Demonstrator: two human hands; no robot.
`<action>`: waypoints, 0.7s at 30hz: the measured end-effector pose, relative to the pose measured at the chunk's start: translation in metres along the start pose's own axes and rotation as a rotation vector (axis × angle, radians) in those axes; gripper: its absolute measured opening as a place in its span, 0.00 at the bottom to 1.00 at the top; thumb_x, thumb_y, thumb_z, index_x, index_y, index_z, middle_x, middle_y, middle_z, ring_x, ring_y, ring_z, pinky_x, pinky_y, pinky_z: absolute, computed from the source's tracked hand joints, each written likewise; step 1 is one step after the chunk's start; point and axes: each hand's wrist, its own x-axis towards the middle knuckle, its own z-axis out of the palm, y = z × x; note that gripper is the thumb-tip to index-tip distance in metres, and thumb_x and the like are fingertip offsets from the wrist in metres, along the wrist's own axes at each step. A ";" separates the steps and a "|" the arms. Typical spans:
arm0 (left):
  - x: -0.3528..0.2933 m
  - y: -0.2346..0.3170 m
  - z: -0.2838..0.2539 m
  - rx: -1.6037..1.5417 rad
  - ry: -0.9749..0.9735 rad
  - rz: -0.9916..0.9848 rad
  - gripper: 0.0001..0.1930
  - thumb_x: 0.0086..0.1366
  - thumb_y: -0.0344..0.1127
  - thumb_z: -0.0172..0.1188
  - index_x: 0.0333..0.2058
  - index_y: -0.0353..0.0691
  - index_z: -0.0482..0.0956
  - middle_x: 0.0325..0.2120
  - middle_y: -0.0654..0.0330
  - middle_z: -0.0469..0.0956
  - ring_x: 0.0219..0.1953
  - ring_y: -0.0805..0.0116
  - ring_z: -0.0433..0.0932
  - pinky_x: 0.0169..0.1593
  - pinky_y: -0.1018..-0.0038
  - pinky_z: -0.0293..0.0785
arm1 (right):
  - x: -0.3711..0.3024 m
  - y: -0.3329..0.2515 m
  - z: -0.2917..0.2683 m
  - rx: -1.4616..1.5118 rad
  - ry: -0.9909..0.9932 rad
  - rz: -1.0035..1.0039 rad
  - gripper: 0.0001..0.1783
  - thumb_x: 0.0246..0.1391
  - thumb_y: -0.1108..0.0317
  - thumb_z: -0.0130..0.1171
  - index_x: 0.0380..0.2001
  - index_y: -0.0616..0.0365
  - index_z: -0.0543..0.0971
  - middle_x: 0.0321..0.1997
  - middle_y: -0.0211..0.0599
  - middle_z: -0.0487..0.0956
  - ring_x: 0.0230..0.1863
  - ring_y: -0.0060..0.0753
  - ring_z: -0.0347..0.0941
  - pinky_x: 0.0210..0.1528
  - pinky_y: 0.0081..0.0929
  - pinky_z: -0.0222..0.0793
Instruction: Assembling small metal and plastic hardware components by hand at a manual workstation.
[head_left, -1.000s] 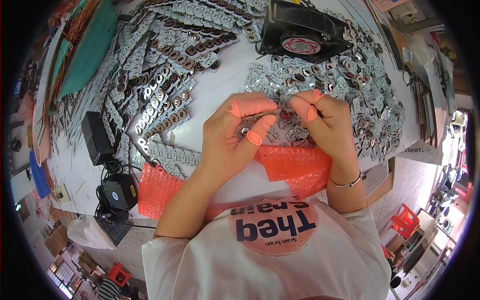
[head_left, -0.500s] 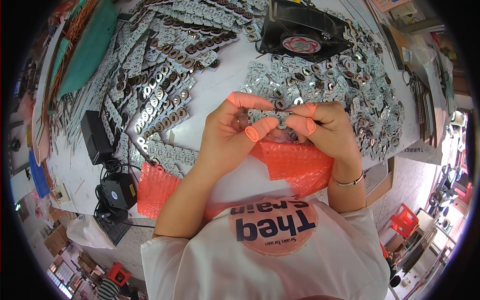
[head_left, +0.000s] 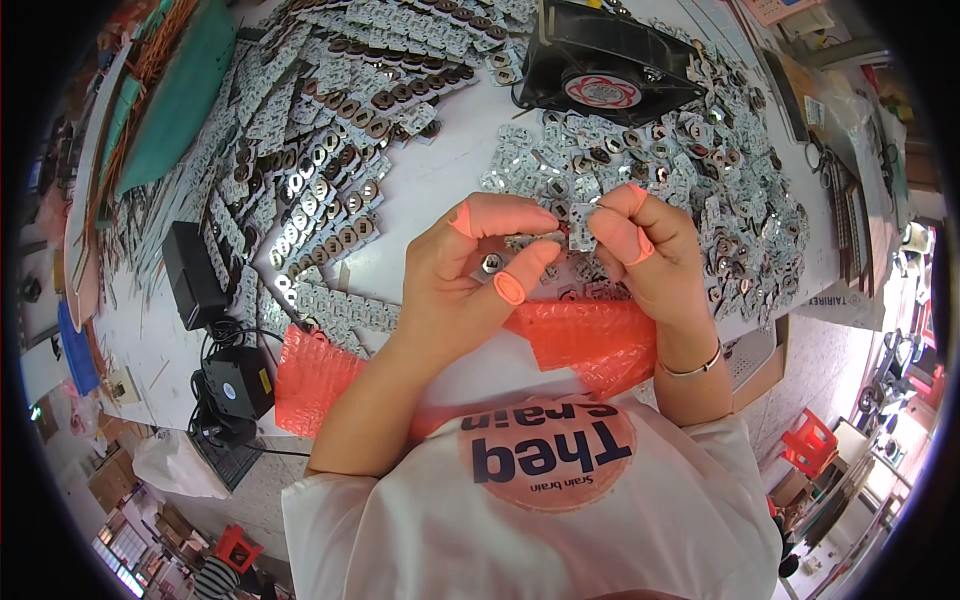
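My left hand (head_left: 440, 275) pinches a short strip of small circuit boards (head_left: 530, 241) between thumb and forefinger, seen nearly edge-on. Close beside it, my right hand (head_left: 655, 250) holds one small pale circuit board (head_left: 581, 228) upright by its edge. The strip and that board look apart. Orange finger cots cover the thumb and forefinger of both hands. Beyond and right of the hands spreads a heap of loose small boards (head_left: 740, 215), many with round metallic parts. Under my wrists lies red bubble wrap (head_left: 590, 340) along the near edge of the white table (head_left: 440, 160).
Rows of unseparated board strips (head_left: 330, 215) cover the table's left side. A black fan (head_left: 600, 75) stands at the back. Black power adapters (head_left: 240, 380) with tangled cables sit at the left edge. A green sheet (head_left: 185, 100) with brown wires leans far left. Scissors (head_left: 815, 155) lie at right.
Both hands were together on one strip of boards. Now a single board has come off in my right hand, which has turned and drawn slightly away; the left keeps the rest.
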 end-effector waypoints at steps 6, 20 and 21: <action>0.003 0.000 0.002 0.151 0.052 0.101 0.11 0.56 0.22 0.61 0.39 0.36 0.76 0.36 0.59 0.77 0.38 0.72 0.77 0.38 0.78 0.74 | -0.001 -0.003 0.001 -0.004 -0.056 0.004 0.09 0.57 0.66 0.57 0.28 0.61 0.76 0.16 0.20 0.68 0.16 0.09 0.59 0.17 0.12 0.54; 0.005 0.000 0.004 0.037 0.015 0.038 0.13 0.60 0.19 0.55 0.44 0.33 0.72 0.38 0.57 0.73 0.36 0.72 0.76 0.45 0.68 0.80 | 0.012 0.002 -0.016 -0.568 0.111 -0.199 0.09 0.55 0.68 0.58 0.26 0.64 0.77 0.17 0.30 0.71 0.18 0.20 0.65 0.21 0.19 0.61; 0.004 0.001 0.003 0.037 0.018 0.039 0.13 0.60 0.19 0.55 0.44 0.33 0.72 0.38 0.57 0.73 0.36 0.72 0.76 0.45 0.68 0.80 | 0.011 0.002 -0.019 -0.567 0.109 -0.200 0.09 0.55 0.68 0.58 0.26 0.64 0.77 0.17 0.30 0.71 0.18 0.20 0.65 0.21 0.19 0.61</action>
